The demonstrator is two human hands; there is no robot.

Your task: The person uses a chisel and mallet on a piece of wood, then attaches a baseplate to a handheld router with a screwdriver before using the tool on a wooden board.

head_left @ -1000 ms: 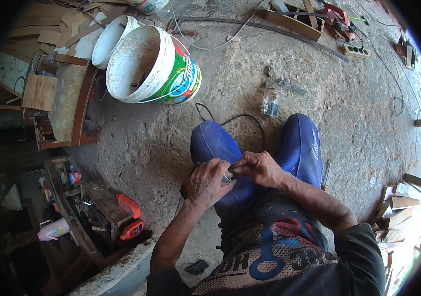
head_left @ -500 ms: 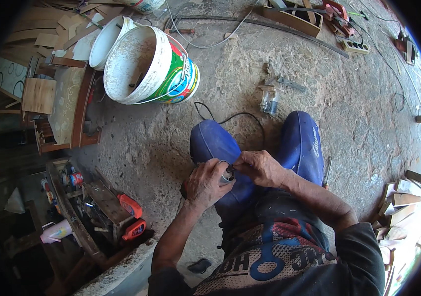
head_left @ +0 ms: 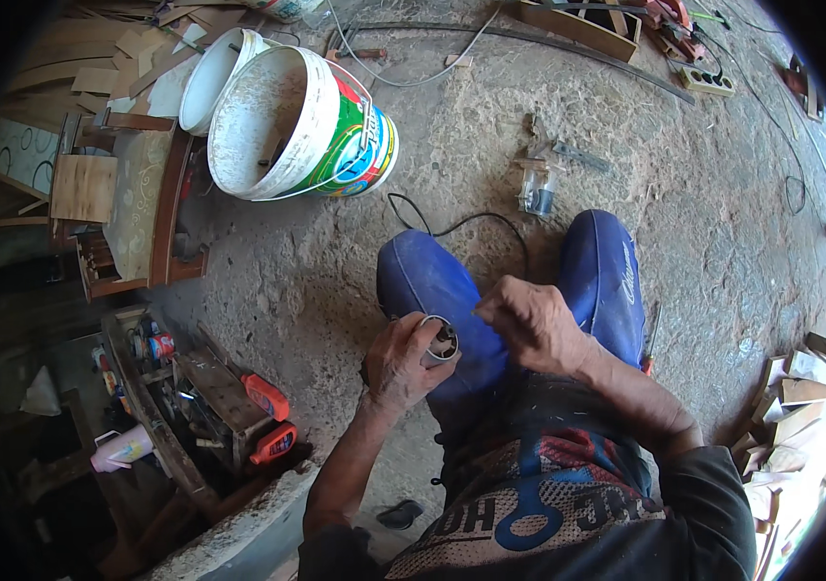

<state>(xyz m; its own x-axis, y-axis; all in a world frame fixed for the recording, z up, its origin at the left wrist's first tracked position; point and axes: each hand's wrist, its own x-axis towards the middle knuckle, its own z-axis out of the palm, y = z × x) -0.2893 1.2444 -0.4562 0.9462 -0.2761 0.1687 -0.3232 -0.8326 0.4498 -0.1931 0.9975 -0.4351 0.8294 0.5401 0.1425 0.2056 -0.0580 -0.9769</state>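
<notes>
My left hand (head_left: pixel 400 360) is wrapped round a short grey metal cylinder (head_left: pixel 443 342), held over my left thigh. Its open end faces up, with dark and pale parts inside that I cannot name. My right hand (head_left: pixel 535 324) hovers just right of the cylinder, apart from it. Thumb and forefinger are pinched; a tiny tip seems to show there, but what they hold is too small to name. On the ground beyond my knees lies a small clear piece with a dark cylinder (head_left: pixel 538 191) in it, beside a flat metal bar (head_left: pixel 581 156).
A white paint bucket (head_left: pixel 229 145) leans at the far left, with another white bucket (head_left: pixel 202 94) behind it. A black cable (head_left: pixel 471 225) curls near my knees. Red bottles (head_left: pixel 265 396) stand by a wooden tool box at left. Wood offcuts (head_left: pixel 791 412) are heaped at right.
My right hand has drawn back from the cylinder's open end, up and to the right, leaving the opening in plain sight. The left hand keeps its hold.
</notes>
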